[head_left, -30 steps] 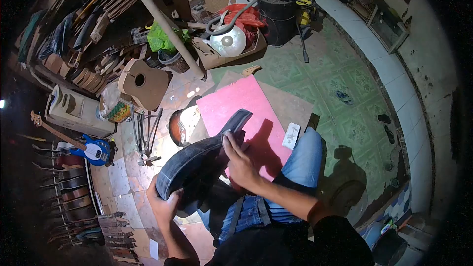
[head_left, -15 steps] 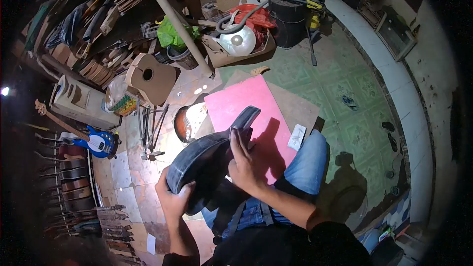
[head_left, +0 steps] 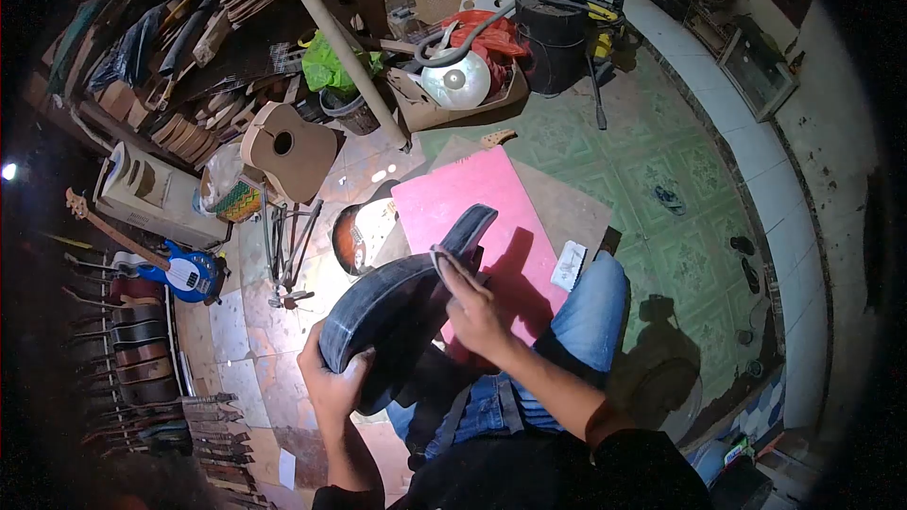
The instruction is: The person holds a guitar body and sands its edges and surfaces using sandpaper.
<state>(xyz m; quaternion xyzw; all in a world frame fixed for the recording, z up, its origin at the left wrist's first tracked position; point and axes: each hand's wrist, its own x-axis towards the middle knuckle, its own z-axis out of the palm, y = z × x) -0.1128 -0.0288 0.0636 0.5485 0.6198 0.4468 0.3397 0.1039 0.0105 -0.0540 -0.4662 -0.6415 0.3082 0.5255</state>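
A black guitar body with a scuffed grey edge is held tilted above my lap, its curved side turned up and its horn pointing away from me. My left hand grips its near lower end, thumb on the dark face. My right hand is at the inner curve beside the horn, fingers pressed together and laid against the edge. Under those fingers lies a thin dark piece that looks like sandpaper, mostly hidden. Beyond the body, a pink board lies on the floor.
A white block rests by my knee. A sunburst guitar body lies left of the board. Farther left are a blue bass guitar, an unfinished acoustic body and a rack of guitars. A black bucket stands at the back.
My right hand's fingertips have shifted slightly left along the guitar body's edge, away from the horn tip. My left hand and the body have hardly moved.
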